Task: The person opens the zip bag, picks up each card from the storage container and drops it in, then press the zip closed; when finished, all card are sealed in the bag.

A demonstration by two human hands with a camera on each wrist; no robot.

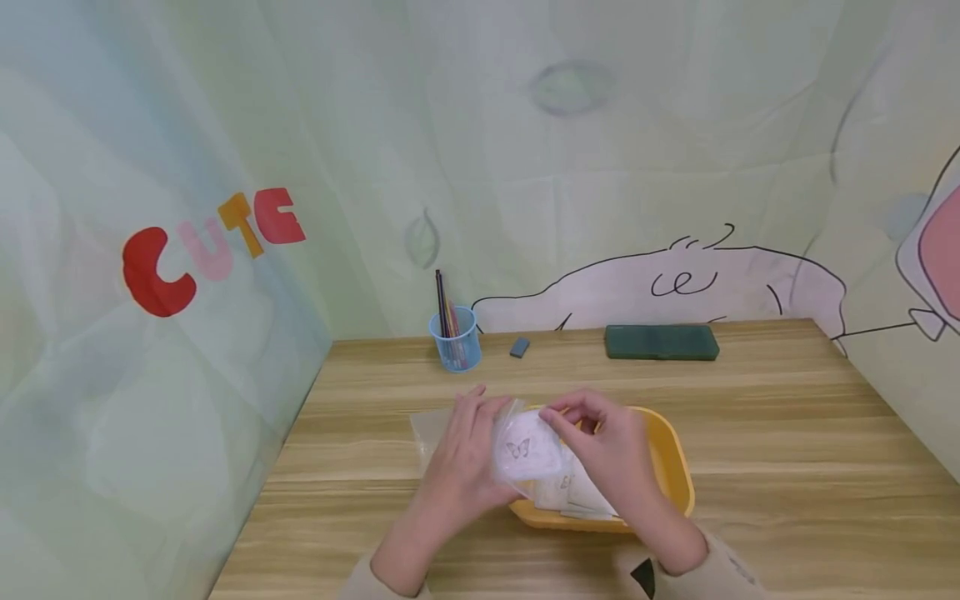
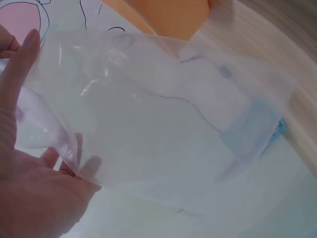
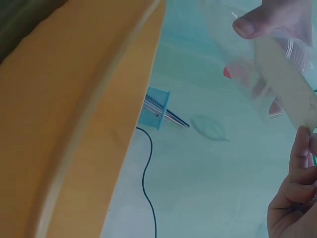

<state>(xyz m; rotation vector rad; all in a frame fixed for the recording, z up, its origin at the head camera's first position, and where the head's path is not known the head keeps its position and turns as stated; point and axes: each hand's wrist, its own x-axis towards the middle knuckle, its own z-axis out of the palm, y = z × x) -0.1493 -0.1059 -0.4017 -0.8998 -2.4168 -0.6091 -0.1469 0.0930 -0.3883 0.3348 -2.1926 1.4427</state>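
Note:
My left hand (image 1: 467, 454) holds a clear plastic bag (image 2: 148, 114), which spreads out wide in the left wrist view. A pale card with a butterfly print (image 1: 528, 450) sits at the bag's mouth, at least partly inside the plastic. My right hand (image 1: 617, 450) pinches the upper right edge of this card between thumb and fingers. In the right wrist view the card (image 3: 282, 79) is tilted, with the bag's film around it. Below both hands stands a yellow tray (image 1: 681, 471) with several printed cards (image 1: 552, 493) in it, partly hidden by the right hand.
Towards the back of the wooden table (image 1: 780, 433) stand a blue pen cup (image 1: 459, 350) with pens, a small blue-grey eraser-like block (image 1: 519, 347) and a dark green flat case (image 1: 662, 342). Printed fabric (image 1: 360, 125) hangs behind and along the sides.

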